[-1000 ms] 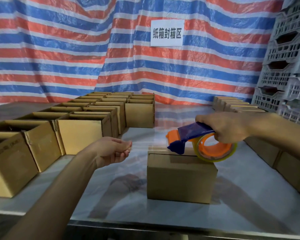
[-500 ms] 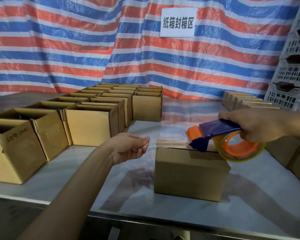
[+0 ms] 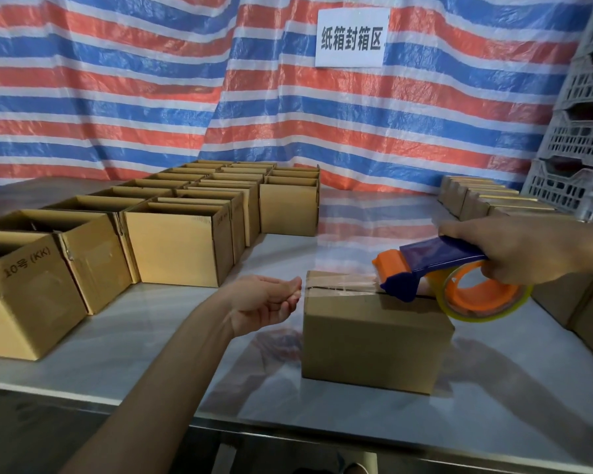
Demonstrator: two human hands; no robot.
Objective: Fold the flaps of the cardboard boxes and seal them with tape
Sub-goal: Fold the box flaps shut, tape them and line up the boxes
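one box, half its seam taped

one closed cardboard box (image 3: pixel 374 340) is sitting on the table (image 3: pixel 151 354), its long axis and top seam (image 3: pixel 427 297) running from 9 o'clock to 3 o'clock. the right hand (image 3: pixel 521 251) is gripping the tape dispenser (image 3: pixel 435 268) by its handle, the nose pressing down about midway along the seam. clear tape (image 3: pixel 343 283) is lying from the 9 o'clock edge up to the nose; the stretch toward 3 o'clock is showing bare. the left hand (image 3: pixel 264 302) is hovering at the 9 o'clock end, fingers loosely curled; i cannot tell whether they are pinching the tape. the coming pull, i judge, is heading toward 3 o'clock, the right hand being nearer.
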